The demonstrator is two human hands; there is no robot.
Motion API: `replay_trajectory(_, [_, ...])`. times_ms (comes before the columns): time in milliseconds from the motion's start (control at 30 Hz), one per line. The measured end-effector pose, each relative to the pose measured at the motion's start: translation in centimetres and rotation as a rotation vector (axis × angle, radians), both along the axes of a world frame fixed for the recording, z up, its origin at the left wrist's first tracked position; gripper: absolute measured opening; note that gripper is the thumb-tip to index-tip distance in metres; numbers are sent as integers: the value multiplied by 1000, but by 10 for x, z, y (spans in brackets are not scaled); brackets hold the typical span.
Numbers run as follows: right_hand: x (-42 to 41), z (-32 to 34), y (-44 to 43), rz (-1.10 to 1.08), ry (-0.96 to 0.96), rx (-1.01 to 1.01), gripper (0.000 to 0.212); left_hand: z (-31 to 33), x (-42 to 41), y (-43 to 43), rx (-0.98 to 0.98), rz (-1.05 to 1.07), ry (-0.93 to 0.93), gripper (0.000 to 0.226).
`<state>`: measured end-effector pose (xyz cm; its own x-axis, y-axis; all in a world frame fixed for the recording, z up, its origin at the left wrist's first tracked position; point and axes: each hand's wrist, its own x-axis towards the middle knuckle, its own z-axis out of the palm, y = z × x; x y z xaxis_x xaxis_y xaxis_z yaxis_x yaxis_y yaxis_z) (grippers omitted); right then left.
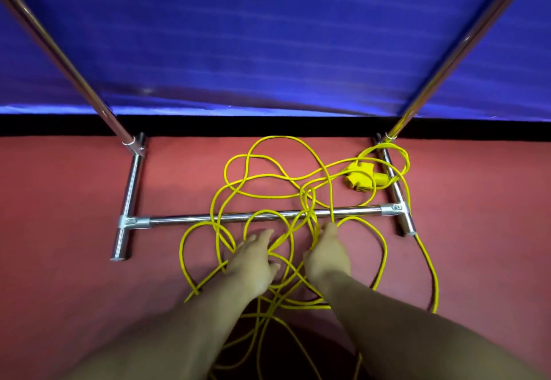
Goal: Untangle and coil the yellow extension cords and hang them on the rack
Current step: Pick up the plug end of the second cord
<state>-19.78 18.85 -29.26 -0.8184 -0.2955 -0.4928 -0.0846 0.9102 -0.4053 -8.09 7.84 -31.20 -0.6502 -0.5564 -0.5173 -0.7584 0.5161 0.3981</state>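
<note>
Yellow extension cords (pixel 262 177) lie in a loose tangle on the red carpet, looped over and around the rack's low chrome crossbar (pixel 179 219). A yellow socket block with a plug (pixel 360 177) rests by the rack's right foot. My left hand (pixel 253 260) reaches into the tangle just in front of the crossbar, its straight, spread fingers touching the loops. My right hand (pixel 326 256) is beside it, and several strands run in under its thumb side, where it pinches them. More cord trails back between my forearms.
The chrome rack's two uprights (pixel 62 60) (pixel 465 43) rise left and right from floor feet (pixel 126 201) (pixel 398 198). A blue sheet (pixel 268 37) hangs behind, ending at a black strip along the floor. One cord strand (pixel 432 275) runs off to the right.
</note>
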Motion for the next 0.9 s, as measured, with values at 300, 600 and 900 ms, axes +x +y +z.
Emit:
replay_trajectory(300, [-37, 82, 19, 236, -388, -22, 52, 40, 20, 48, 318, 355, -1, 31])
replay_trajectory(600, [-34, 294, 46, 241, -217, -474, 55, 269, 12, 32, 438, 327, 615, 28])
replay_trajectory(900, [43, 475, 105, 373, -450, -922, 54, 514, 102, 59, 398, 4, 924, 25])
